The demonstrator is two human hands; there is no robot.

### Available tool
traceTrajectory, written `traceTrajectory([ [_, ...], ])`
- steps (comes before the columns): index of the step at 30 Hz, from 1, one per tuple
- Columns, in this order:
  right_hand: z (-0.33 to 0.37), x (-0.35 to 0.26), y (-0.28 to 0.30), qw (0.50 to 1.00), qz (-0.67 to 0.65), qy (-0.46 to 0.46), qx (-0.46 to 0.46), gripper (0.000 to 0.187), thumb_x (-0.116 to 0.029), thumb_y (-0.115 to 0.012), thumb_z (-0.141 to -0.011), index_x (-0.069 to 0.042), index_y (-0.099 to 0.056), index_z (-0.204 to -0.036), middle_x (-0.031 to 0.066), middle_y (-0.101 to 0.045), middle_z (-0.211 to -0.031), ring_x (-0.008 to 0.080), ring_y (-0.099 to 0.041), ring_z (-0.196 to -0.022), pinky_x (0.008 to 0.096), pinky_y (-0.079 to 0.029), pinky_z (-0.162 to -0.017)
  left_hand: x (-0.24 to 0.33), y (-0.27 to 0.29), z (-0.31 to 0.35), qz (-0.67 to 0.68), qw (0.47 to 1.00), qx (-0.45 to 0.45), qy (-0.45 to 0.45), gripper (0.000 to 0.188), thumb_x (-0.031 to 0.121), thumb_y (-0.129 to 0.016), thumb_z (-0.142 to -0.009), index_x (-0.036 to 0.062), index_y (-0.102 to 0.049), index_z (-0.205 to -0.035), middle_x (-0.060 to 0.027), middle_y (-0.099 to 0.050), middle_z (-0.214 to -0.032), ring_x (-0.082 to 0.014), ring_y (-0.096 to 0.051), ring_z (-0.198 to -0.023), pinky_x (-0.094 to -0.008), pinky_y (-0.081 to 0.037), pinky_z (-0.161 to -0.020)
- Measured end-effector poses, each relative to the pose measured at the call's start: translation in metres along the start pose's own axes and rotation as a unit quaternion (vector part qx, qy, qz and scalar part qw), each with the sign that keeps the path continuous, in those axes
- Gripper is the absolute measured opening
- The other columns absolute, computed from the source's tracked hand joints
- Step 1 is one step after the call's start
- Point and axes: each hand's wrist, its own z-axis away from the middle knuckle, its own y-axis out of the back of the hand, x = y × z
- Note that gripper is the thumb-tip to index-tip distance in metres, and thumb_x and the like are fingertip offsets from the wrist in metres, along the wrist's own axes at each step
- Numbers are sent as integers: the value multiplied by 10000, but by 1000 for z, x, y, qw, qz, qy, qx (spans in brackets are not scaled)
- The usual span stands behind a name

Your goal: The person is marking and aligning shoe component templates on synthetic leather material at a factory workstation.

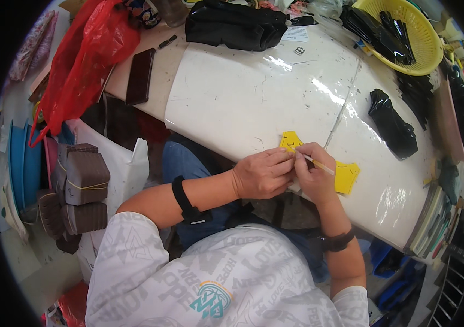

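At the near edge of the white table, my left hand [266, 173] is closed, its fingertips gripping a flat yellow cut-out piece [290, 140] with small dark marks on it. My right hand [316, 173] pinches a slim, pale pen [319, 163]. Its tip points at the yellow piece, by the left fingertips; the fingers hide the exact contact. Just right of my right hand lies another flat yellow piece [347, 177] with dark line marks. The hands touch or nearly touch each other.
A black wrapped bundle [392, 124] lies on the table's right; a larger black pouch [234, 26] sits at the back. A yellow basket [425, 43] holds black pieces. Left are a phone [140, 76], a red plastic bag [93, 54] and brown banded stacks [86, 180].
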Motion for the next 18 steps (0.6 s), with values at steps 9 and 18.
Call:
traceTrajectory([
  [9, -6, -1, -2, 997, 16, 67, 17, 64, 25, -682, -884, -8, -666, -937, 146, -675, -822, 294, -683, -669, 348, -537, -600, -1, -1, -1, 4, 1000, 15, -6, 276, 167, -783, -711, 53, -776, -962, -100, -703, -1114, -282, -697, -1084, -402, -567, -996],
  [18, -8, -2, 1, 998, 17, 51, -17, 64, 32, -670, -869, -6, -655, -918, 157, -662, -817, 334, -676, -690, 380, -534, -628, -1, -2, 0, 10, 1000, 16, -4, 237, 163, -769, -724, 50, -762, -933, -98, -693, -1090, -275, -687, -1088, -393, -553, -1014],
])
